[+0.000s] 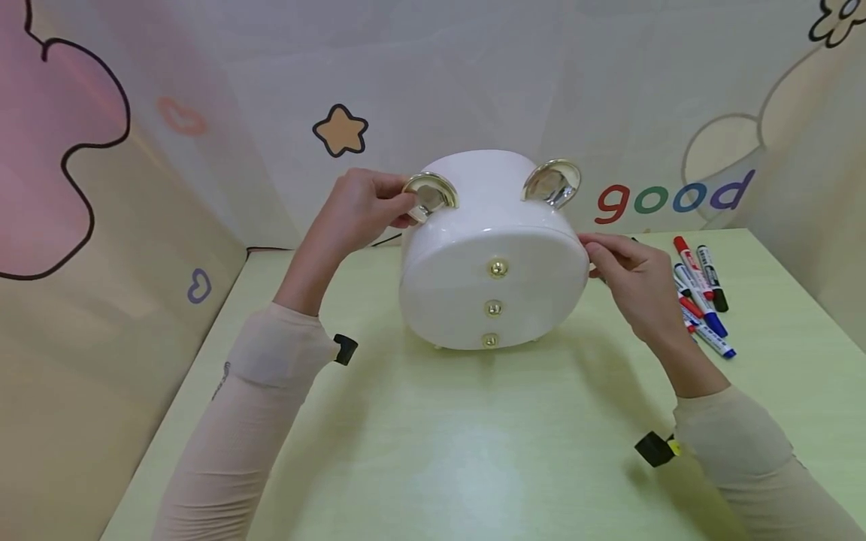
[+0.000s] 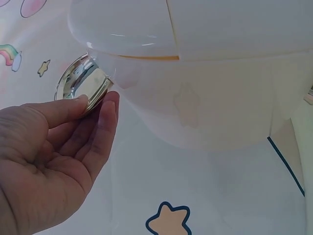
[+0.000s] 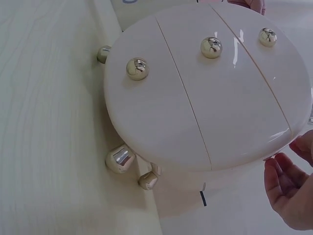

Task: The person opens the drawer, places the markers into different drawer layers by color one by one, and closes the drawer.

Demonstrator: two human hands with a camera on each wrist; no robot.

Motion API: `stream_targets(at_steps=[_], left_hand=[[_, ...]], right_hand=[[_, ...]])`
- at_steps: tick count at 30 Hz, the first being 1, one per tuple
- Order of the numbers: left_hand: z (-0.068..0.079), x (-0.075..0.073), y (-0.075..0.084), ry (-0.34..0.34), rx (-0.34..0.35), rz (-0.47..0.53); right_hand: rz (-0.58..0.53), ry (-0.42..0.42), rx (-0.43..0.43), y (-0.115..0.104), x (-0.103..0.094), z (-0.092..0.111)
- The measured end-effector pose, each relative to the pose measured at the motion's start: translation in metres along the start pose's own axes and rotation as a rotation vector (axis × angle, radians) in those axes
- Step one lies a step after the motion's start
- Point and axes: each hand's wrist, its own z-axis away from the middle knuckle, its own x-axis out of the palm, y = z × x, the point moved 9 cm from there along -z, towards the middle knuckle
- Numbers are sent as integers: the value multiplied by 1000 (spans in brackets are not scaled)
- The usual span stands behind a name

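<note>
Cabinet (image 1: 443, 285) was sitting on the worktop (image 1: 433, 458), a glossy white rounded one with gold knobs (image 1: 498, 268) down the front. Left hand (image 1: 358, 207) had one gold ear (image 1: 431, 197) pinched between thumb and fingers, while the right hand (image 1: 634, 285) pinched the cabinet's opposite side edge. Bunch of markers (image 1: 691, 264) lay just past that hand.
</note>
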Motion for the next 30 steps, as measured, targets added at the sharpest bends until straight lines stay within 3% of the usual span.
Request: stream_targets(at_steps=[7,17,24,30], left_hand=[[0,1,0,-1,4,5],[-1,0,2,-18,-11,-9],[-2,1,4,-28,-8,31],[-3,4,4,-37,-5,74]], right_hand=[[139,178,-149,-31,-12,7],[224,338,-428,-82,-13,25],[282,298,-582,-111,8,41],[307,213,-663,-115,32,44]])
